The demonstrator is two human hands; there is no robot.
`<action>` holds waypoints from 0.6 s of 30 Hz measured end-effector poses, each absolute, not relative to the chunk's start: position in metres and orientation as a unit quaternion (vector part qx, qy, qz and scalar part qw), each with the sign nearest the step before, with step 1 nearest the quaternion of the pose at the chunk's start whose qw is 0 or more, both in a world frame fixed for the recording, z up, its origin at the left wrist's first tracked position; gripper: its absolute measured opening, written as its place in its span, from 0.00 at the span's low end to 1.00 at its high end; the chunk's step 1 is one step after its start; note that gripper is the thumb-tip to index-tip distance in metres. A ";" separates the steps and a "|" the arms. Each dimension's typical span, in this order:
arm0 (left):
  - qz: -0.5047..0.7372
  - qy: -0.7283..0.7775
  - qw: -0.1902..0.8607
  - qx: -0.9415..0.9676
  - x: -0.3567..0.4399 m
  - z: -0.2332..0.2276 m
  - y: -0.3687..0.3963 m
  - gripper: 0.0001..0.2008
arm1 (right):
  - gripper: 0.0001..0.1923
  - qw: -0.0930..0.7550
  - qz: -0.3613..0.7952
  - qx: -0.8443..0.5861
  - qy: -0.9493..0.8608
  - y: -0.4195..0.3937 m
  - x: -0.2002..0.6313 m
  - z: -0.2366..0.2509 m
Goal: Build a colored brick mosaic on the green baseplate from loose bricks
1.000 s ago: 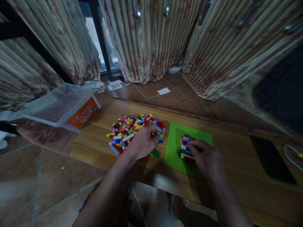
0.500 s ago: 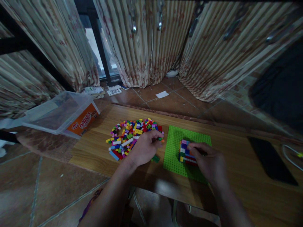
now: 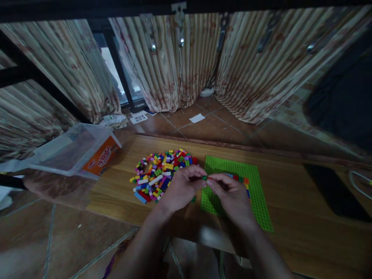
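Observation:
My left hand (image 3: 183,187) and my right hand (image 3: 232,195) meet above the left edge of the green baseplate (image 3: 210,202). Their fingertips are pinched together on a small green brick (image 3: 204,178). A reddish-orange bit shows beside it at my right fingertips; whether it is a separate piece, I cannot tell. Behind my right hand, a multicoloured brick build (image 3: 246,181) stands on the baseplate, mostly covered by that hand. To the left of my left hand spreads a pile of loose bricks (image 3: 158,172) in many colours.
A clear plastic bin (image 3: 72,170) with an orange label stands at the left end of the wooden table (image 3: 113,193). At the right lies a flat black object (image 3: 334,190), with a white cable (image 3: 353,182) near it. Striped curtains (image 3: 174,69) hang beyond the table.
My right hand has lifted off the brick build and moved left to meet my left hand. My left hand has shifted slightly right. More of the build's right side now shows.

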State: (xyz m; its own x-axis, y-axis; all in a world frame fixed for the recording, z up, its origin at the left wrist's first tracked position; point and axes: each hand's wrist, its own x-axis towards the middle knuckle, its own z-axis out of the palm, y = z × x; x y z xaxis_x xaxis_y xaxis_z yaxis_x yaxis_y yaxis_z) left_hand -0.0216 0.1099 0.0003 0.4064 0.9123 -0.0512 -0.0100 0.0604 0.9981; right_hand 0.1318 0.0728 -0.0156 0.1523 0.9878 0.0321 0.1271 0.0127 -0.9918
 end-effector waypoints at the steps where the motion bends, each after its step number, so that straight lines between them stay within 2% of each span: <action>1: 0.382 0.389 0.617 0.568 -0.021 0.000 0.110 0.06 | 0.10 0.512 0.427 -0.562 -0.490 0.073 0.131 -0.014; 9: 0.366 0.364 0.620 0.591 -0.030 0.005 0.107 0.05 | 0.13 0.478 0.467 -0.572 -0.476 0.072 0.130 -0.011; 14: 0.313 0.465 0.454 0.693 -0.054 0.009 0.113 0.09 | 0.14 0.429 0.363 -0.620 -0.547 0.069 0.127 -0.026; 18: 0.253 0.536 0.304 0.746 -0.069 0.011 0.117 0.13 | 0.12 0.367 0.279 -0.600 -0.654 0.067 0.119 -0.035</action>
State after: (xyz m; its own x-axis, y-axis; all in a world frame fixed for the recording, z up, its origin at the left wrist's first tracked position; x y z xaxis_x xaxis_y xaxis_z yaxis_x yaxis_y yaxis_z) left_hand -0.0692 0.1172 0.0113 0.2982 0.9531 0.0511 0.6454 -0.2408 0.7249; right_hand 0.1195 0.0668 -0.0351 -0.0109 0.9895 0.1443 0.5796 0.1238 -0.8054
